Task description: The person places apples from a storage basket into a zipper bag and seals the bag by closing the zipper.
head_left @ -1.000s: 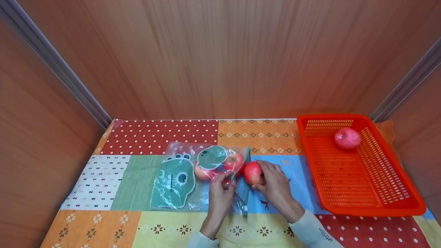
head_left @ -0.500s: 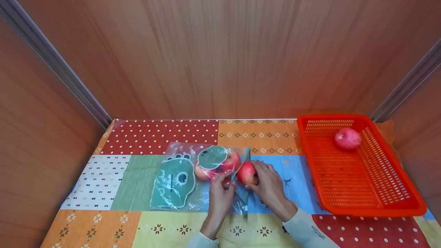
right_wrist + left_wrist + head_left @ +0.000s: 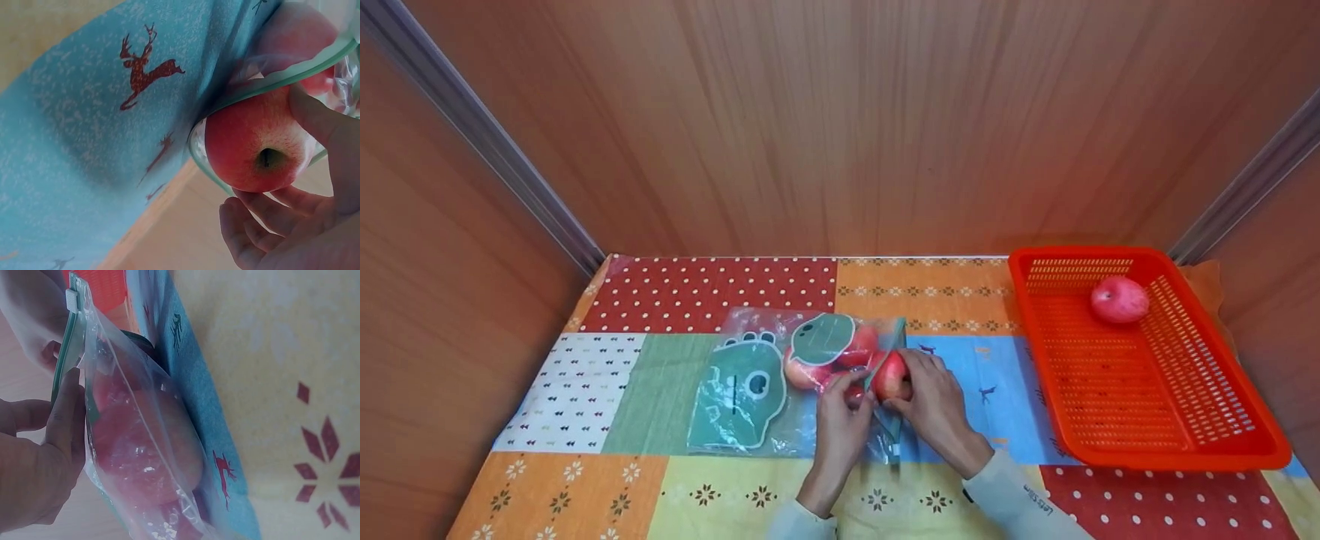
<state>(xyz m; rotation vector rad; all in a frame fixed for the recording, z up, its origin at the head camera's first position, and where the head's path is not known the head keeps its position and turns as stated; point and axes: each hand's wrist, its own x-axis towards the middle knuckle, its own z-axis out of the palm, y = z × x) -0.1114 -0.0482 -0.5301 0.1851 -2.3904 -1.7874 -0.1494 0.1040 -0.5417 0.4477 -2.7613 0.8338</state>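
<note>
A clear zip bag [image 3: 780, 442] with green dinosaur prints lies on its side, holding several apples [image 3: 152, 444]. Its mouth, edged with a green zip strip [image 3: 315, 68], faces right and stands parted. My left hand [image 3: 842, 424] pinches the upper edge of that mouth between thumb and fingers. In my right hand [image 3: 936, 401] is a red apple [image 3: 259, 140], gripped with the thumb on one side and fingers on the other. This apple sits within the mouth, its stem end facing out toward the right wrist camera. A white slider [image 3: 72, 301] shows at one end of the zip.
An orange-red plastic basket [image 3: 1039, 375] stands at the right with one apple [image 3: 1119, 299] near its back. A patchwork cloth [image 3: 735, 495] covers the table. Wood-grain panels [image 3: 840, 135] rise behind and at both sides.
My right hand has moved left with its apple, from outside the bag into its mouth. The left hand has kept its hold on the bag's edge.
</note>
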